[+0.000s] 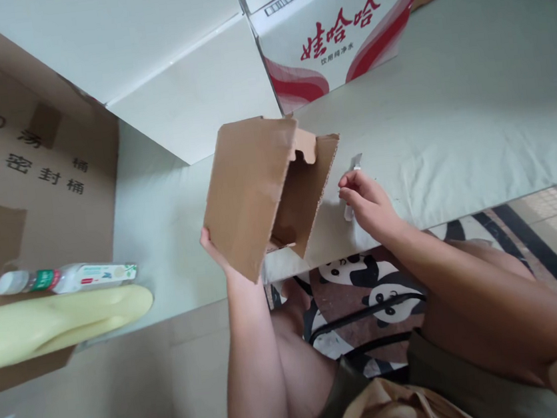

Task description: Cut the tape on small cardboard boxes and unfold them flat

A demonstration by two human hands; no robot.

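A small brown cardboard box [250, 182] is tilted above the cloth-covered surface, its open side facing right. My left hand [215, 251] grips its lower left corner, with the fingers partly hidden by the cardboard. Inside the opening, a flap [305, 145] with a notched edge shows at the top. To the right of the box, my right hand [365, 200] has its fingers curled around a slim utility knife [348, 212]. The blade end sticks out above the fingers and the handle end below the thumb; the middle is hidden.
Behind stand a white box [195, 91] and a red-and-white printed carton [335, 48]. On the left are a large printed carton [26, 164], a plastic bottle [70, 278] and a pale yellow object [60, 324]. The light green cloth [472, 100] ends near my knees.
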